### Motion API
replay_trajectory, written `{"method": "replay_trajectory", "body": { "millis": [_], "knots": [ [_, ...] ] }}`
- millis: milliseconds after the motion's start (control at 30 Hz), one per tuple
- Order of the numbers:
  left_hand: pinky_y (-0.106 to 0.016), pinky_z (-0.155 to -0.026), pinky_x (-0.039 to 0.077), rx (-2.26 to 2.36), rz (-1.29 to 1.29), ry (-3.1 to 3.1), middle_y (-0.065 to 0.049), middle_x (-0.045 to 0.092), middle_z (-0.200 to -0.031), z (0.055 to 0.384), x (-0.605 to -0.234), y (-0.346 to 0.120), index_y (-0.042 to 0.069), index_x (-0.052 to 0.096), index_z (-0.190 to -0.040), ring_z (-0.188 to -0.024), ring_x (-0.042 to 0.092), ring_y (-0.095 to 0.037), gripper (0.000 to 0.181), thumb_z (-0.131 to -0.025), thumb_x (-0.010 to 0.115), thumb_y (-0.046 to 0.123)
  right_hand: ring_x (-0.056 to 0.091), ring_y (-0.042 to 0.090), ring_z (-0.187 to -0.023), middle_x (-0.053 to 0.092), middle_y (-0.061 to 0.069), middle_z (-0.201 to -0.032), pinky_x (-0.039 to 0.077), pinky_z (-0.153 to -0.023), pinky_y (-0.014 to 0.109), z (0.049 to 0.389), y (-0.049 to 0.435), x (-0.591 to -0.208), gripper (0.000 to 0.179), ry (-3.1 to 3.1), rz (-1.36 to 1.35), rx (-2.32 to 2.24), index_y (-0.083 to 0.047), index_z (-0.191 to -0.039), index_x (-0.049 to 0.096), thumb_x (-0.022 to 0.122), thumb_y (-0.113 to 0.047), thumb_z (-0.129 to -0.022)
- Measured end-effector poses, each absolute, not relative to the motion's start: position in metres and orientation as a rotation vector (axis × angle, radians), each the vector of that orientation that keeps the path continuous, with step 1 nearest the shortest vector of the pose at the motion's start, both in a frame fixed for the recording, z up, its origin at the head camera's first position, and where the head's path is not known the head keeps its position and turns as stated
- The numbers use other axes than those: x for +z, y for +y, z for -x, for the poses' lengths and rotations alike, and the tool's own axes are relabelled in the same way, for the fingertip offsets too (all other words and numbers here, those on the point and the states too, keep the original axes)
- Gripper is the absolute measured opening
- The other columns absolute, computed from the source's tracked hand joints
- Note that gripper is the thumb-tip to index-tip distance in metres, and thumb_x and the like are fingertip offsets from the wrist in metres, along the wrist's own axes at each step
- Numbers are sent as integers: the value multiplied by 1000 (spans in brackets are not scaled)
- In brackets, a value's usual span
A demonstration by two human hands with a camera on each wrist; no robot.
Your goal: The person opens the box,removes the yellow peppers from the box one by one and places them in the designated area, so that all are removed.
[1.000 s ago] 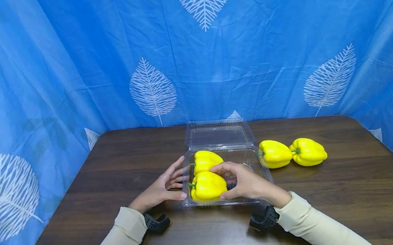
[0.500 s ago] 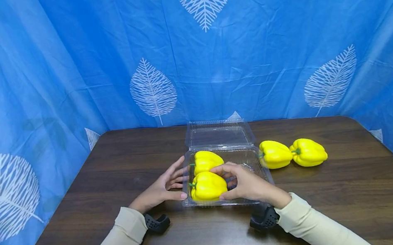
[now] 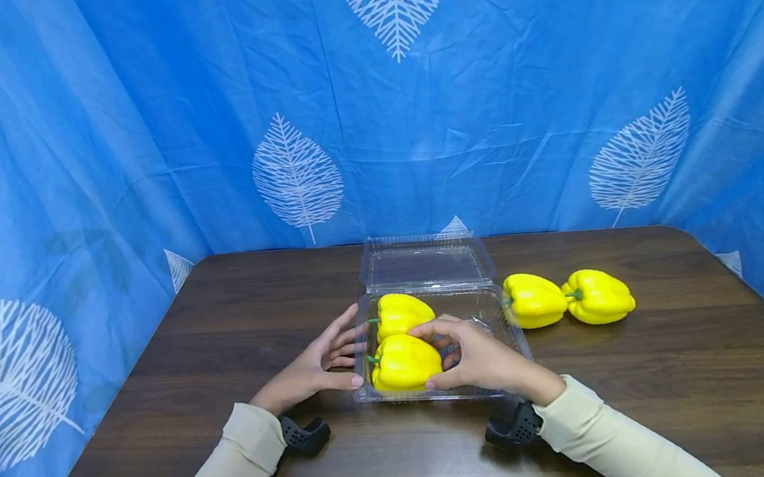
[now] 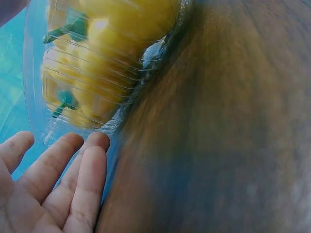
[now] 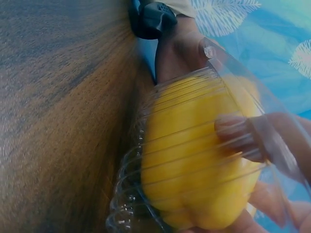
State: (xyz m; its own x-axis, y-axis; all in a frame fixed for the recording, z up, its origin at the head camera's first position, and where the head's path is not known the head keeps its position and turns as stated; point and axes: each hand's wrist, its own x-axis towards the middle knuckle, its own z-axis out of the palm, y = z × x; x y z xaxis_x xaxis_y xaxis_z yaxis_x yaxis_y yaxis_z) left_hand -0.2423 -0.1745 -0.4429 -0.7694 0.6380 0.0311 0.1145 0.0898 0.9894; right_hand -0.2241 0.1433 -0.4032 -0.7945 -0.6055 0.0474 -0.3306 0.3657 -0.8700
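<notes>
Two yellow bell peppers lie one behind the other in the left half of a clear plastic clamshell box (image 3: 480, 392), green stems to the left. My right hand (image 3: 474, 352) grips the front bell pepper (image 3: 403, 363) by its right end, thumb on the near side and fingers on the far side. The right wrist view shows that thumb (image 5: 238, 133) through the ribbed wall. Behind it sits the back bell pepper (image 3: 401, 313). At the box's left side, my left hand (image 3: 315, 366) has its fingers spread, thumb at the front left corner; its fingertips are right at the wall.
The box's lid (image 3: 425, 258) lies folded back on the brown wooden table (image 3: 250, 290). To the right of the box are two more yellow peppers, a nearer one (image 3: 536, 300) and an outer one (image 3: 598, 295). A blue leaf-print curtain (image 3: 445, 115) hangs behind.
</notes>
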Motion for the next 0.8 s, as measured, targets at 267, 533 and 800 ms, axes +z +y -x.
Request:
{"method": "replay_trajectory", "body": {
  "millis": [267,533,800],
  "knots": [
    [-65,-124,33,1717,-738,1967,-28,21,-176,242,-443,-174,12,1,-175,-156,34,-50,113,-97,81,29,62,33,-116,59,19,-139,62,-84,28,224,144,-405,66,2386,811,-1378,3,-146,61,88,-5,-86],
    [-64,-124,34,1713,-750,1973,-28,22,-175,242,-444,-174,11,1,-175,-156,35,-50,113,-98,81,30,62,25,-103,60,19,-137,60,-79,29,222,144,-405,67,2430,822,-1343,3,-146,60,88,-11,-87],
    [-64,-124,34,1711,-741,1985,-27,23,-175,241,-445,-174,12,2,-175,-155,36,-49,113,-97,81,31,60,27,-103,63,19,-134,59,-77,29,222,145,-405,68,2414,793,-1379,6,-146,56,85,-13,-88]
  ]
}}
